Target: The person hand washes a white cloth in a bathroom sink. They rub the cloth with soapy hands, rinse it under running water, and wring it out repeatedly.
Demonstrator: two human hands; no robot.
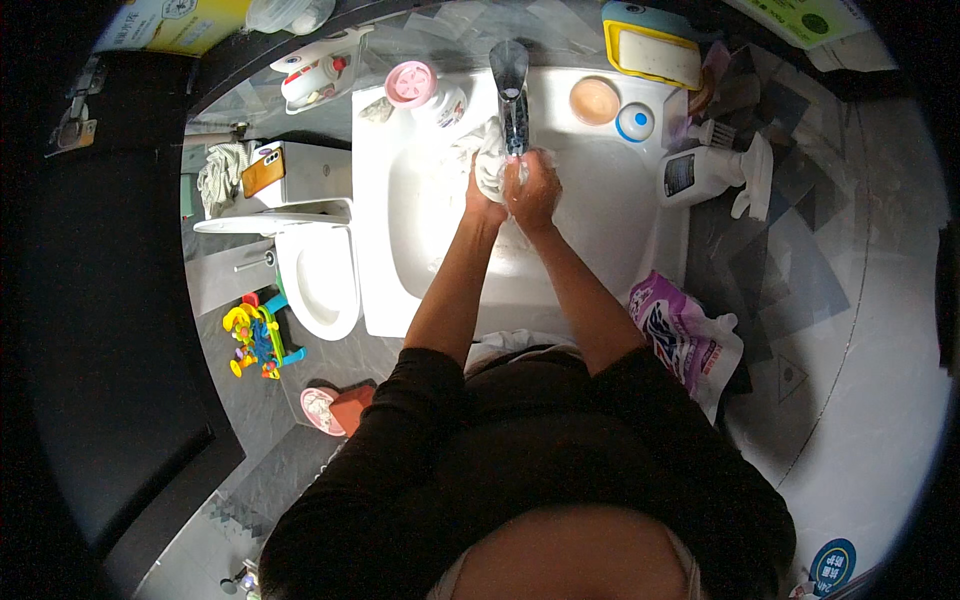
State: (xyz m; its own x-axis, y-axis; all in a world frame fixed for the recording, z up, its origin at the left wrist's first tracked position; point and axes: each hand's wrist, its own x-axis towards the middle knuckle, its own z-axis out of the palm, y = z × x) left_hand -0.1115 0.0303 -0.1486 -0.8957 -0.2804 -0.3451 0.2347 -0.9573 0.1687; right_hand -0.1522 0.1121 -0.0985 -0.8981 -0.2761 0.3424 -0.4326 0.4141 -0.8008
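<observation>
Under the dark metal faucet (pixel 514 94), both hands meet over the white sink basin (pixel 607 217). My left hand (pixel 484 196) grips a bunched white cloth (pixel 489 154), which spills out toward the upper left. Fingers curled, my right hand (pixel 538 191) closes on the cloth's right side, directly below the spout. Both hands touch the cloth near the back of the basin, and its wet-looking folds hide most of the fingertips. Shallow water or a wet sheen may cover the basin floor; I cannot tell which.
Bottles and a pink-lidded container (pixel 411 85) line the sink's back left. A peach-coloured round item (pixel 595 102) and a soap bar (pixel 658 57) in a yellow dish stand back right. Rightward are a spray bottle (pixel 701 176) and a purple detergent bag (pixel 682 330). A toilet (pixel 322 281) is left.
</observation>
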